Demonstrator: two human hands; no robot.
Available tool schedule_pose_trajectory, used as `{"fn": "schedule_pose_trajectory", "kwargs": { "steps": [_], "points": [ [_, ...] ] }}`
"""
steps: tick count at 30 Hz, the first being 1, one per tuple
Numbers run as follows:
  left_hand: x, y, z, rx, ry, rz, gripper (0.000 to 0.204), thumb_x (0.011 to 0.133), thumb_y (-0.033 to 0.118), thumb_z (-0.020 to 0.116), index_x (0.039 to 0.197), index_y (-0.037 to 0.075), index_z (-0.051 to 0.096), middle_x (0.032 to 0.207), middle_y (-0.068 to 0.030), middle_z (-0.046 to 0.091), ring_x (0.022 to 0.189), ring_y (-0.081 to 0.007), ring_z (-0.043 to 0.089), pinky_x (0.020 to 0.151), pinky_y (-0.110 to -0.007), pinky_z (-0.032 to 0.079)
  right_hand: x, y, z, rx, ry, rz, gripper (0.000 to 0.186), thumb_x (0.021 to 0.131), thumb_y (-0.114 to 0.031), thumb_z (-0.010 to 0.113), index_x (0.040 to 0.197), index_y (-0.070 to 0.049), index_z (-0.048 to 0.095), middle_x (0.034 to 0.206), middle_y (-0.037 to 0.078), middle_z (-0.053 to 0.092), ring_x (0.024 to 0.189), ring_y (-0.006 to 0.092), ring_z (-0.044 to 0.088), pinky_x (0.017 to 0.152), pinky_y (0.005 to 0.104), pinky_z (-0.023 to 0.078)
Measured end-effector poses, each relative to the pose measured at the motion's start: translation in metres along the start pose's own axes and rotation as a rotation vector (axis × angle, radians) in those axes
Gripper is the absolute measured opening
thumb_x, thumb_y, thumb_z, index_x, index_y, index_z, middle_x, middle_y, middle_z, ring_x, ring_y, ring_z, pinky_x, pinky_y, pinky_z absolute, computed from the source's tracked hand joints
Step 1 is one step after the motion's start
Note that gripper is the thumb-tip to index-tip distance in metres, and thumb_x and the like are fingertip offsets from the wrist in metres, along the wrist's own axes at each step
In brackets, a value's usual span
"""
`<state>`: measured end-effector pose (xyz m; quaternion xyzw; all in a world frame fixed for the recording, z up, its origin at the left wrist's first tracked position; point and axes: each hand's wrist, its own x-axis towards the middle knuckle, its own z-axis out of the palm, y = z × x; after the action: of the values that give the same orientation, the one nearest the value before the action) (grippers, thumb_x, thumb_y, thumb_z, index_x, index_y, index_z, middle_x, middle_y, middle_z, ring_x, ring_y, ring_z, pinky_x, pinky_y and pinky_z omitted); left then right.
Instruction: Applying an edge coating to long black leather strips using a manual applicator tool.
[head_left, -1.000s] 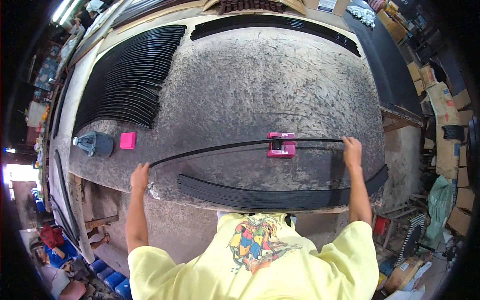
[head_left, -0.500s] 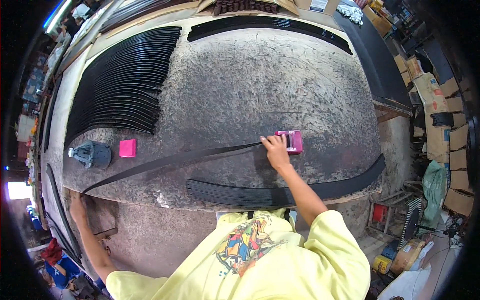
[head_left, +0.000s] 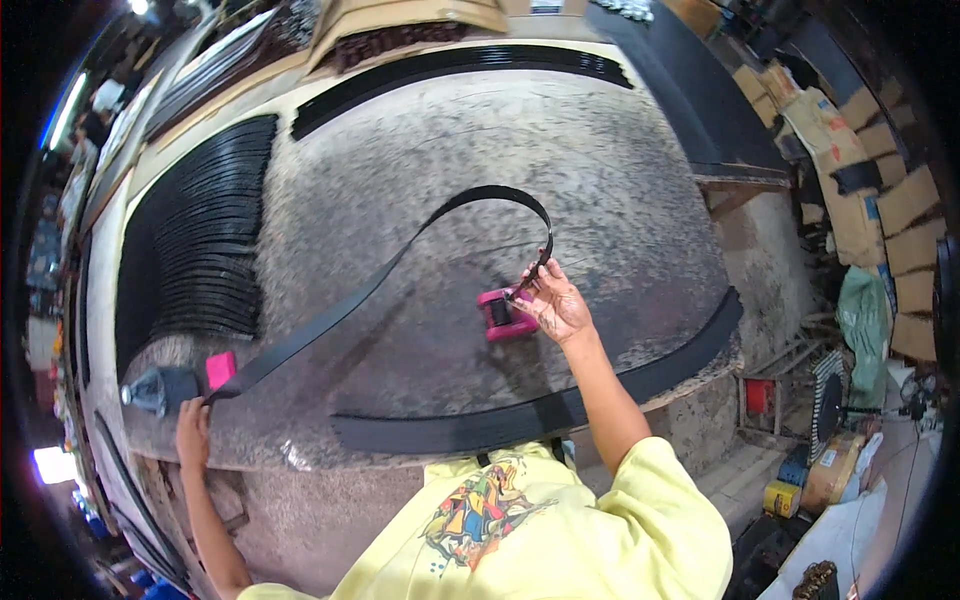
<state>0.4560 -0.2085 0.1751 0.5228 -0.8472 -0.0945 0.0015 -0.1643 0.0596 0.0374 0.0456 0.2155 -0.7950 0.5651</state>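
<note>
A long black strap [head_left: 325,320], which looks like a leather belt strip, runs between my two hands and arches up off the table. My left hand [head_left: 193,437], at the table's near left edge, pinches one end of it. Fingers bent and palm partly turned up, my right hand [head_left: 556,305] grips the other end, where the strap curls down. Dark smudges mark its fingers. Just left of this hand sits a small pink holder [head_left: 503,316] with a dark middle; the fingers partly overlap it, and I cannot tell if they touch it.
Black strips [head_left: 205,230] lie side by side at the far left. Another stack of strips [head_left: 460,432] curves along the near edge, and more strips [head_left: 470,65] line the far edge. A pink block [head_left: 221,370] and a dark container [head_left: 165,390] stand at left.
My right hand has lifted off the pink holder and turned over, raising the strap into an arch. My left hand has come up beside the table edge. The view has shifted.
</note>
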Motion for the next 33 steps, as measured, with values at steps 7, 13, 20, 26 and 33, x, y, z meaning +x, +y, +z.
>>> {"fn": "schedule_pose_trajectory", "kwargs": {
  "steps": [7, 13, 20, 26, 33],
  "points": [
    [0.122, 0.191, 0.085, -0.586, 0.033, 0.048, 0.03, 0.102, 0.029, 0.055, 0.116, 0.002, 0.057, 0.095, 0.002, 0.055, 0.082, -0.0082, 0.051, 0.07, -0.023, 0.042, 0.055, -0.118, -0.072, 0.018, 0.031, -0.161, 0.014, 0.097, -0.006, 0.06, 0.106, -0.016, 0.063, 0.103, 0.004, 0.067, 0.102, 0.0204, 0.065, 0.087, 0.0581, 0.056],
    [0.23, 0.289, 0.126, -0.855, -0.06, -0.012, 0.043, 0.101, 0.038, 0.055, 0.134, 0.01, 0.052, 0.097, 0.0008, 0.058, 0.077, -0.0075, 0.052, 0.058, -0.023, 0.047, 0.095, -0.198, -0.104, -0.128, 0.006, -0.167, 0.018, 0.095, -0.007, 0.062, 0.108, -0.018, 0.059, 0.101, 0.006, 0.066, 0.095, 0.0217, 0.067, 0.081, 0.0523, 0.057],
    [0.232, 0.279, 0.198, -0.904, -0.447, -0.409, 0.034, 0.101, 0.049, 0.048, 0.124, 0.025, 0.053, 0.079, 0.0042, 0.054, 0.059, -0.0093, 0.053, 0.048, -0.029, 0.054, 0.084, -0.241, -0.138, -0.734, 0.309, 0.242, 0.063, 0.097, -0.018, 0.061, 0.153, -0.016, 0.033, 0.131, 0.003, 0.058, 0.119, 0.0242, 0.055, 0.101, 0.0579, 0.039],
    [0.224, 0.241, 0.236, -0.917, -0.468, -0.557, 0.039, 0.105, 0.044, 0.038, 0.136, 0.023, 0.048, 0.086, 0.001, 0.062, 0.071, -0.0135, 0.065, 0.061, -0.035, 0.055, 0.089, -0.309, -0.165, -1.24, 0.495, 0.246, 0.026, 0.101, -0.024, 0.054, 0.122, -0.012, 0.064, 0.095, -0.001, 0.065, 0.086, 0.0124, 0.06, 0.079, 0.0365, 0.051],
    [0.191, 0.223, 0.244, -0.478, 0.047, -0.395, 0.043, 0.106, 0.029, 0.039, 0.132, -0.003, 0.053, 0.117, -0.0175, 0.063, 0.108, -0.0306, 0.062, 0.092, -0.037, 0.047, 0.117, -0.309, -0.138, -2.012, 0.483, 0.126, 0.039, 0.101, -0.036, 0.051, 0.112, -0.002, 0.064, 0.096, 0.015, 0.069, 0.089, 0.0303, 0.066, 0.084, 0.0435, 0.05]
  ]
}}
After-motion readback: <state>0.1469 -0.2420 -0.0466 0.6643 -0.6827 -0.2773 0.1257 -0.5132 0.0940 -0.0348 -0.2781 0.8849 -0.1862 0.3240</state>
